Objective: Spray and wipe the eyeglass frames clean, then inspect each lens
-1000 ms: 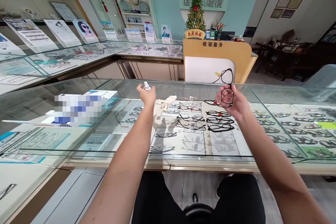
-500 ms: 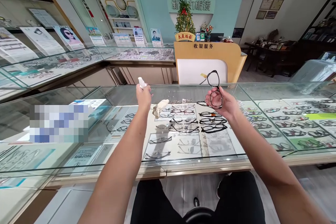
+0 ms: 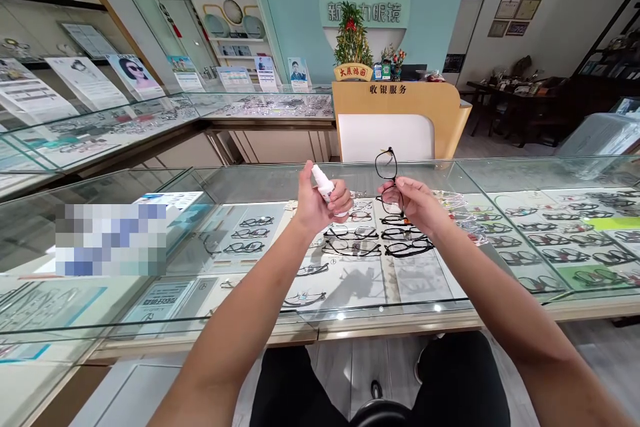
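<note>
A small white spray bottle is in my left hand, its fingers wrapped round the body and the nozzle tilted up to the left. Just right of it, my right hand grips a pair of black-framed eyeglasses by the frame. The eyeglasses stand on end, one lens above the other, and the lower lens is partly covered by fingers. Both hands are above the glass display counter. Under its glass lie rows of eyeglasses, some hidden behind my hands.
A blurred white and blue box stands on the counter at the left. Across the floor is a wooden cashier desk with a potted plant. More glass cases run along the back and left. My legs are below the counter edge.
My left hand has moved right with the spray bottle, closer to the eyeglasses. My right hand has shifted slightly left and down, turning the eyeglasses. The cloth seen earlier is now mostly hidden.
</note>
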### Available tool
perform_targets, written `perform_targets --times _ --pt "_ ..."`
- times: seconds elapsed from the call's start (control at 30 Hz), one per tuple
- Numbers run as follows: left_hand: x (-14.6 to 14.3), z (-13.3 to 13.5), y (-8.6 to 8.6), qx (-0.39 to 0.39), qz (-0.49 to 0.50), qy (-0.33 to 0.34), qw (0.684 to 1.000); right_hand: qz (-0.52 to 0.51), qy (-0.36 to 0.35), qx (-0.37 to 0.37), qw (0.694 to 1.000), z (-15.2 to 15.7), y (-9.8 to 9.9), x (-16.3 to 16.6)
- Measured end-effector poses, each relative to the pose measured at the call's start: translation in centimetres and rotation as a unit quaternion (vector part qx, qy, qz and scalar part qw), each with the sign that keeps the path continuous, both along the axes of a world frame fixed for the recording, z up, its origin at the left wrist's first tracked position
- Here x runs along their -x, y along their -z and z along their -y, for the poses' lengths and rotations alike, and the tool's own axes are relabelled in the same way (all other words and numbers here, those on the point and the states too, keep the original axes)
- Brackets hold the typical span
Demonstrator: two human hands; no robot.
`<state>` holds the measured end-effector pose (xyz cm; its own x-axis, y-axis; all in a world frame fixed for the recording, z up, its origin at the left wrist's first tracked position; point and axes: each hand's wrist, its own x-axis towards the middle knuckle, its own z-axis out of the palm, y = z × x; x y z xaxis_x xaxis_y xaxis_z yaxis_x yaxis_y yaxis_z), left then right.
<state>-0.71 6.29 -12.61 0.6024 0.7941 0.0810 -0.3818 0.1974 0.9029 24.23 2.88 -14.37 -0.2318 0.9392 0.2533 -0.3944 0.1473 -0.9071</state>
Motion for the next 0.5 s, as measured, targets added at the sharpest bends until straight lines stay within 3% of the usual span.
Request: perform_targets --times 0.1,0.17,0.23,0.33,0.5 --pt "-0.3 -0.1 0.4 -0.022 -0.032 0.018 0.999 0.010 -0.005 -0.001 1.000 0.1 0.2 0.5" --pt "-0.6 0.0 0.7 -0.057 -0.070 -0.011 0.996 0.025 -0.012 -0.004 1.000 0.3 0.3 0.7" --pt "-1.0 0.1 1.2 -0.136 -0.136 -0.101 0.976 0.049 -0.014 -0.011 0.999 0.4 0.5 0.9" --pt "-1.5 0.3 2.0 -0.264 -0.221 -0.224 0.912 0.089 -0.007 -0.030 0.996 0.5 0.7 1.0" --pt "-1.3 0.5 2.7 -0.311 -0.263 -0.218 0.887 0.137 -0.020 -0.060 0.988 0.7 0.9 1.2"
